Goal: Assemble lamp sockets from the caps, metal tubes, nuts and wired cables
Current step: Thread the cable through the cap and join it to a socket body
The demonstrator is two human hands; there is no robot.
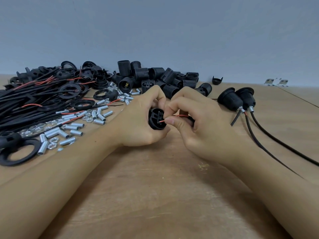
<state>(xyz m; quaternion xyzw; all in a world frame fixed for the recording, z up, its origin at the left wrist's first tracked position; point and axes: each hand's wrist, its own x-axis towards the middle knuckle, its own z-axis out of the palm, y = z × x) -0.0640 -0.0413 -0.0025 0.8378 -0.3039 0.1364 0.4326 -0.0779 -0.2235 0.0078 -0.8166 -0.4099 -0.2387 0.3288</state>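
Both forearms enter from the lower edge and rest on the tan wooden surface (pixel 155 195), meeting at centre frame. Left hand (pixel 138 118) grips a black socket body (pixel 156 119), fingers curled round it, with the terminal end turned toward the right hand. Right hand (pixel 195 121) pinches a red wire (pixel 172 117) between thumb and forefinger; the bare tip of the wire sits at or just inside a terminal slot of the socket body, and which of the two cannot be told. The wire's cable is hidden behind the right hand.

Left of the hands:
- A heap of black wired cables (pixel 25 102) with red leads showing, lying across the surface.
- Flat black rings (pixel 69 90) scattered over and beside the cables; one large ring (pixel 17 156) lies near the left edge.
- Loose metal tubes (pixel 72 126) and hex nuts (pixel 51 145) spread between the cables and the left forearm.
- Black caps (pixel 63 73) piled at the back, against the wall.

Behind the hands, a pile of threaded black socket shells (pixel 155 76) lies against the grey-blue wall (pixel 155 31), some upright, some on their sides.

Right of the hands, two assembled sockets (pixel 236 99) lie side by side, touching, each with a metal tube at its neck and a black cable (pixel 276 144) trailing toward the near right edge. A single black cap (pixel 217 80) stands apart near the wall. Two small metal brackets (pixel 276 82) sit at the far right by the wall.
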